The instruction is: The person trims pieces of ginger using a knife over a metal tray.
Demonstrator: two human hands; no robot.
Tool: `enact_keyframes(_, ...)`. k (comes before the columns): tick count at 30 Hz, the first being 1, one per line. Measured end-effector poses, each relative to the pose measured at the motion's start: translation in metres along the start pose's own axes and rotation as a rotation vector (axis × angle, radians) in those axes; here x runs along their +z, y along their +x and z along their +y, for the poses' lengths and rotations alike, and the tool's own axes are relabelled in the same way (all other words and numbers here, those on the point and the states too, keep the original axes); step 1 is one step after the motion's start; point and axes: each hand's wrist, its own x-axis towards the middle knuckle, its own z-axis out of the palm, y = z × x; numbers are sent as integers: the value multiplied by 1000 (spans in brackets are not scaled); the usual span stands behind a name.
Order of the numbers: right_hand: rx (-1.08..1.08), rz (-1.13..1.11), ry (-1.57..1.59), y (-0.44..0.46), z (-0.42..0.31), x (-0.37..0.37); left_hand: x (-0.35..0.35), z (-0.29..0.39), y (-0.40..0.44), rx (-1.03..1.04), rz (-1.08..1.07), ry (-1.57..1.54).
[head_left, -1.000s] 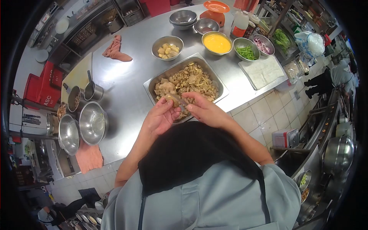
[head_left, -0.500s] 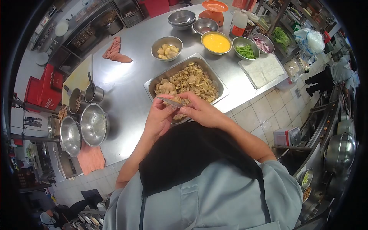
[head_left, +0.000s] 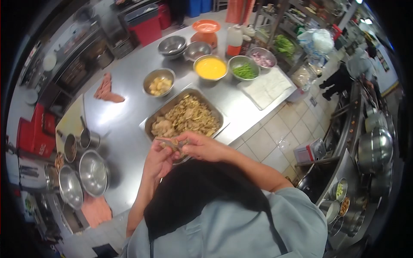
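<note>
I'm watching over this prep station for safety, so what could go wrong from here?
The small knife in the right hand has its blade close to the fingers of the left hand, so a slip could cut them. The hands work over the near side of the tray, so a dropped scrap might get into the food. The yellow liquid sits in an uncovered bowl crowded by others, so a knock could spill it.

Around one tray [head_left: 145, 130], we count two pink cloths [head_left: 105, 91], at seven and ten o'clock; two vegetable bowls [head_left: 244, 70] at two; one yellow-filled bowl [head_left: 210, 68] at one.
</note>
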Motion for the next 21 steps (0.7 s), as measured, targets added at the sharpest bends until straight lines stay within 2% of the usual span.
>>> enact_keyframes(2, 68, 12, 156, -1, -7, 2, 2, -7, 6, 193, 53, 246)
enact_keyframes(5, 113, 3, 274, -4, -12, 0, 9, -4, 9, 211, 74, 279)
enact_keyframes(8, 52, -22, 202, -6, -9, -1, 16, 14, 6, -117, 2, -166)
enact_keyframes(11, 77, 4, 214, -6, -9, 1, 4, 6, 7, -130, -6, -198)
enact_keyframes(15, 136, 15, 299, -8, -11, 1, 9, -3, 12, 85, -12, 23)
enact_keyframes(21, 183, -31, 409, -7, -8, -2, -4, -5, 11, -22, -89, -195)
